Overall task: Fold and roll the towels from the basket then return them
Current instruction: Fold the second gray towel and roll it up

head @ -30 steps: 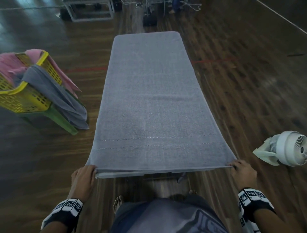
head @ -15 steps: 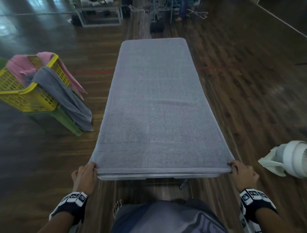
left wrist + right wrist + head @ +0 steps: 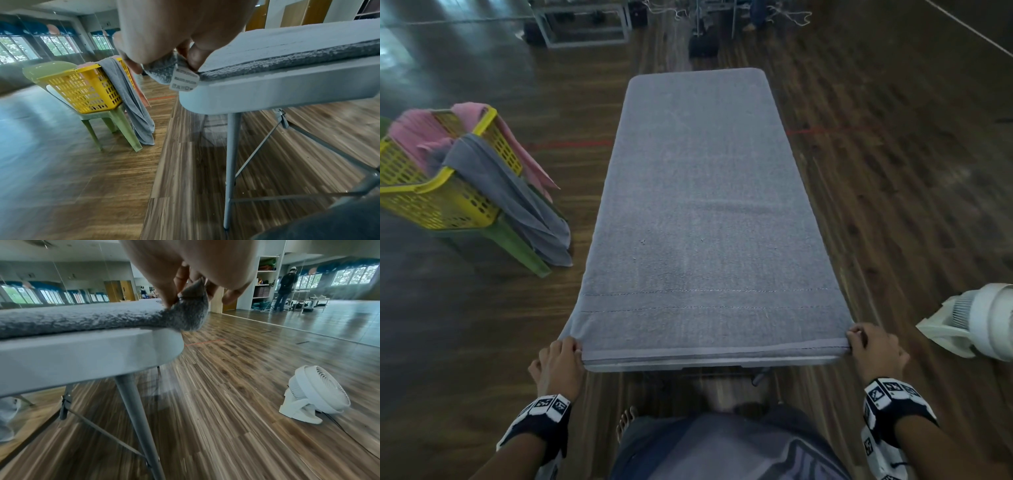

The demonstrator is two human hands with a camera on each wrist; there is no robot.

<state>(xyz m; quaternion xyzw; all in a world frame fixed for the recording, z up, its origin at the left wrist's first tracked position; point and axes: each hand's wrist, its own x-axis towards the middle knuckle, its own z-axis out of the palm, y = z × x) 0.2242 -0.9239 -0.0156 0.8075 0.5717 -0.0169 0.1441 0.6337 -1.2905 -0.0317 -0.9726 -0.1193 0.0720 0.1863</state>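
A long grey towel (image 3: pixel 698 212) lies flat along the whole grey folding table (image 3: pixel 709 365), its near hem at the table's near edge. My left hand (image 3: pixel 558 359) pinches the towel's near left corner (image 3: pixel 164 71), where a white care label (image 3: pixel 184 79) hangs. My right hand (image 3: pixel 873 346) pinches the near right corner (image 3: pixel 189 311). A yellow basket (image 3: pixel 438 198) sits on a green plastic chair (image 3: pixel 517 243) to the left, with a pink towel (image 3: pixel 417 133) in it and another grey towel (image 3: pixel 517 202) draped over its side.
A white floor fan (image 3: pixel 976 325) stands on the wooden floor to the right of the table's near end. The table's metal legs (image 3: pixel 231 162) and braces are below. A person (image 3: pixel 284 288) stands far off by shelves at the back right.
Both hands have stayed on the near corners while the towel's near hem has settled level with the table's near edge. The view has come slightly closer.
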